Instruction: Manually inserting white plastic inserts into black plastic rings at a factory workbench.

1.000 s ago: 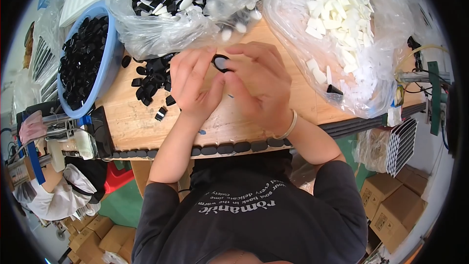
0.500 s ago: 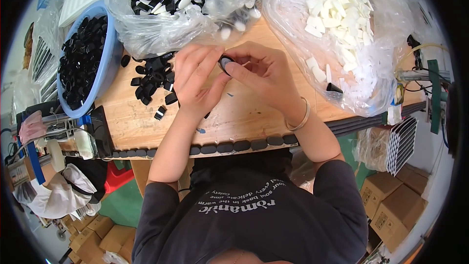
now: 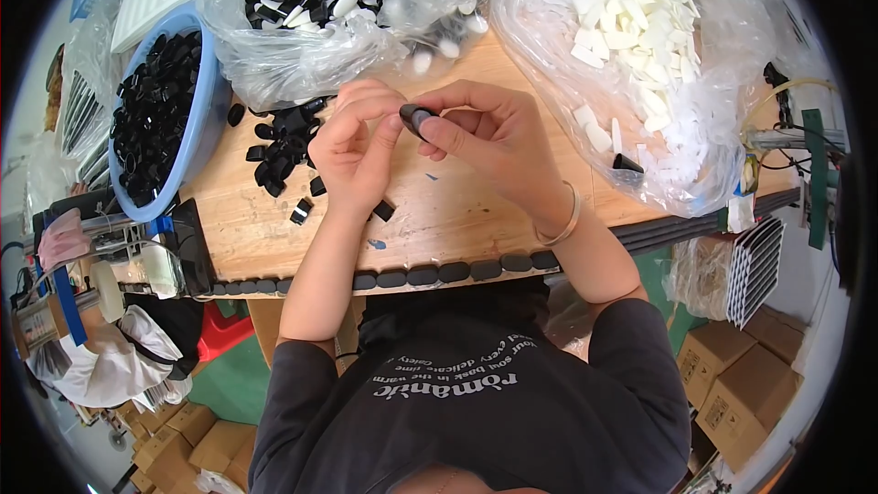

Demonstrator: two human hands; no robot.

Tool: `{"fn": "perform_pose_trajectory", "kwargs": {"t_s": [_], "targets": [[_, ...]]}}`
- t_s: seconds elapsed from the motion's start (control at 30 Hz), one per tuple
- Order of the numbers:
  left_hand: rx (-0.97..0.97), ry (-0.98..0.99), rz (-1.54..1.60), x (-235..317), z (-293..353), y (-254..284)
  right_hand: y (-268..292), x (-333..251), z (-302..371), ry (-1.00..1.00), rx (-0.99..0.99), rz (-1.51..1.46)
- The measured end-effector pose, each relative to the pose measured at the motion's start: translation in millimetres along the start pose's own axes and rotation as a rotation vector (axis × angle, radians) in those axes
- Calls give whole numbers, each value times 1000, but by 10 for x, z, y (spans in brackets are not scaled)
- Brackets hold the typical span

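Note:
Over the middle of the table, my right hand pinches a small black cap-like plastic piece between thumb and fingers. A grey face shows on the piece, beside the right thumb. My left hand is closed, its thumb and fingertips meeting the far left end of the same piece. Whether something tiny sits between the left fingertips is hidden. Just left of that hand lies a loose heap of similar black pieces. One more black piece rests by the left wrist.
At the left stands a blue basin filled with black pieces. A clear bag of mixed black and white pieces lies at the back. Another bag on the right holds white oval pieces. Black pads line the table's front edge.
My left hand has drawn a little to the left and its fingers have curled. The black piece has turned in my right fingers, so more of its black side shows.

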State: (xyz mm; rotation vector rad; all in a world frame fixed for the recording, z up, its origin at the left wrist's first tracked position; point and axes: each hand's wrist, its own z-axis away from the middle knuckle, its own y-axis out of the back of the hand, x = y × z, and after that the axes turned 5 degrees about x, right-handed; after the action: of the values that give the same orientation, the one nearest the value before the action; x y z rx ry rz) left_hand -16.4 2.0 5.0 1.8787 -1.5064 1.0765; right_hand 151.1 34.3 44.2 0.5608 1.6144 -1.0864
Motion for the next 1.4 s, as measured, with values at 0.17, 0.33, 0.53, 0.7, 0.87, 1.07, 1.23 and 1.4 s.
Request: {"fn": "perform_pose_trajectory", "kwargs": {"t_s": [0.17,0.33,0.53,0.7,0.87,1.07,1.23,1.4], "targets": [[13,-9,5,21,-5,-12,-37,36,12,42,14,-15],[4,-38,-54,37,-16,-5,-21,38,-6,49,-19,-74],[13,-30,-103,-2,-11,-15,-33,-21,8,-29,19,-63],[63,-107,-253,45,-11,-109,-32,36,1,-15,51,-94],[-52,-399,-442,86,-35,-122,-20,56,-8,14,138,-114],[-105,-460,-471,74,-56,-128,-10,61,-28,-24,212,10],[-97,-439,-450,41,-36,-151,10,143,-51,41,222,24],[-68,-447,-544,47,-43,-175,26,137,-87,25,217,56]]}}
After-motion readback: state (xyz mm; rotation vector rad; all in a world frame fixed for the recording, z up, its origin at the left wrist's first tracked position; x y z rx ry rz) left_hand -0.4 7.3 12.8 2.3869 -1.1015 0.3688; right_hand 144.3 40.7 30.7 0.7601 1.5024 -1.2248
